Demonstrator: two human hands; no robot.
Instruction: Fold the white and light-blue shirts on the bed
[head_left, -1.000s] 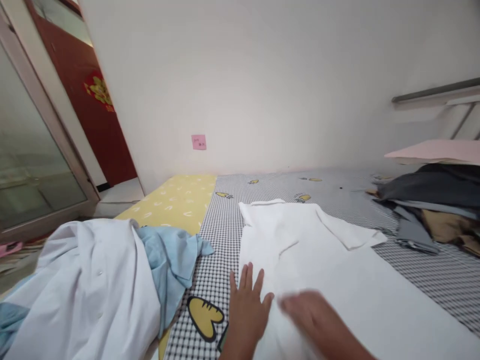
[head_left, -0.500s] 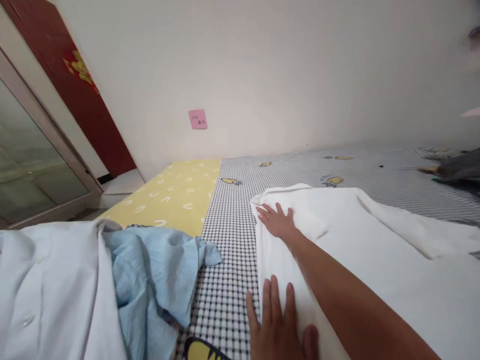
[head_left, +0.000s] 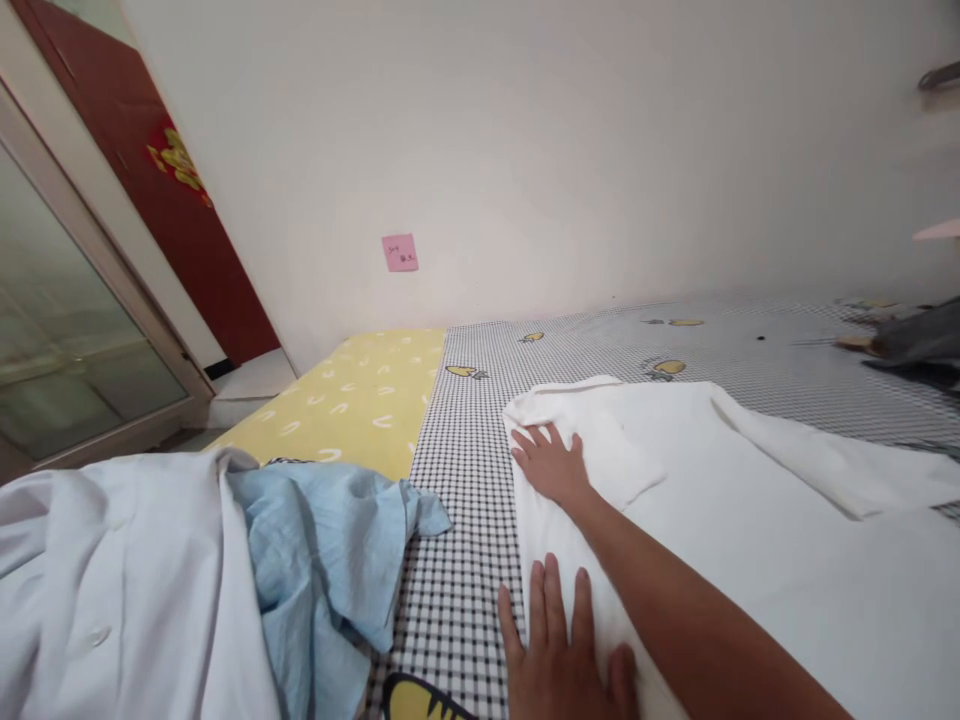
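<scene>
A white shirt (head_left: 757, 600) lies spread on a checked bedsheet (head_left: 457, 570), with a sleeve stretching toward the right. My right hand (head_left: 547, 465) reaches across from the lower right and rests flat on a folded-over layer (head_left: 607, 440) at the shirt's far left corner. Lower down, my left hand (head_left: 562, 645) presses flat on the shirt's left edge, its little finger close to the sheet. Neither hand grips anything. My right forearm passes above my left hand.
A heap of pale white cloth (head_left: 127, 590) and light blue cloth (head_left: 322, 560) fills the lower left. Beyond it lies a yellow patterned mat (head_left: 352, 400). Dark clothing (head_left: 919, 340) sits at the right edge. A glass door (head_left: 75, 300) stands at the left, and a pink note (head_left: 400, 253) is on the wall.
My right hand has moved from a blurred sweep near the middle of the shirt to its far left corner. The view has shifted closer to the shirt; little differs over the last half second.
</scene>
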